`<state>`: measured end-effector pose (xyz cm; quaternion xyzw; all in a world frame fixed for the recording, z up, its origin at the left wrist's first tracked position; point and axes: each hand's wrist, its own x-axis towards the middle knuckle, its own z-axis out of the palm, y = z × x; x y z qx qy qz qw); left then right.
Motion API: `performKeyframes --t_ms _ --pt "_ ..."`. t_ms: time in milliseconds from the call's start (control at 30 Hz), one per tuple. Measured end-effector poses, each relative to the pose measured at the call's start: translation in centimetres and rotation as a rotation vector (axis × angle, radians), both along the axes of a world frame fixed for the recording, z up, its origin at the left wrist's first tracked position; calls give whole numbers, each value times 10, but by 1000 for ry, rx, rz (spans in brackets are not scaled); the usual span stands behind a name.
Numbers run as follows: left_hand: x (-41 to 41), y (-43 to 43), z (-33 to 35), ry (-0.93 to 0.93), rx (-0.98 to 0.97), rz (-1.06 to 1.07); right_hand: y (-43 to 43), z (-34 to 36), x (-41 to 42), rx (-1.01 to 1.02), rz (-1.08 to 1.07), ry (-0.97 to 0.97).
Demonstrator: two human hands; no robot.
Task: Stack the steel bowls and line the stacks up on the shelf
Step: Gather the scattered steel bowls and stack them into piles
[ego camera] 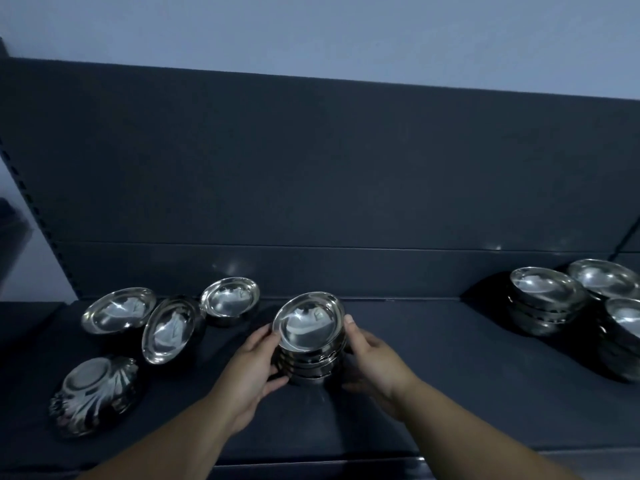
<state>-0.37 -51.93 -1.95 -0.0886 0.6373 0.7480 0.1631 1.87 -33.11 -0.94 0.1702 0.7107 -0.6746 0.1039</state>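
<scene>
A stack of several steel bowls [309, 329] stands in the middle of the dark shelf [433, 375]. My left hand [254, 368] grips its left side and my right hand [372, 362] grips its right side, fingers curled round the stack. To the left lie loose bowls: one at the far left [117, 310], one tilted [169, 329], one further back [230, 299], and an upside-down one [95, 393] near the front. At the right stand three stacks: one [543, 296], one behind it [604, 277], and one at the frame edge [623, 327].
The shelf's dark back panel [311, 185] rises behind the bowls. A slotted upright [38, 216] runs along the left. The shelf's front edge [311, 462] lies below my forearms. Bare shelf surface stretches between the held stack and the right stacks.
</scene>
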Motion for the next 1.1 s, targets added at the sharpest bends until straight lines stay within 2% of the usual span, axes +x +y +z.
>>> performKeyframes --t_ms 233,467,700,1000,1100 --pt "12 81 14 40 -16 -104 78 13 25 -13 -100 42" --pt "24 199 11 44 -20 -218 195 13 47 -12 -157 42" --pt "28 304 1 56 -15 -241 298 -2 56 -74 -198 47" --pt "16 351 0 73 -77 -133 337 -21 40 -133 -210 99" --pt "18 352 0 87 -103 -122 339 -30 39 -47 -243 102"
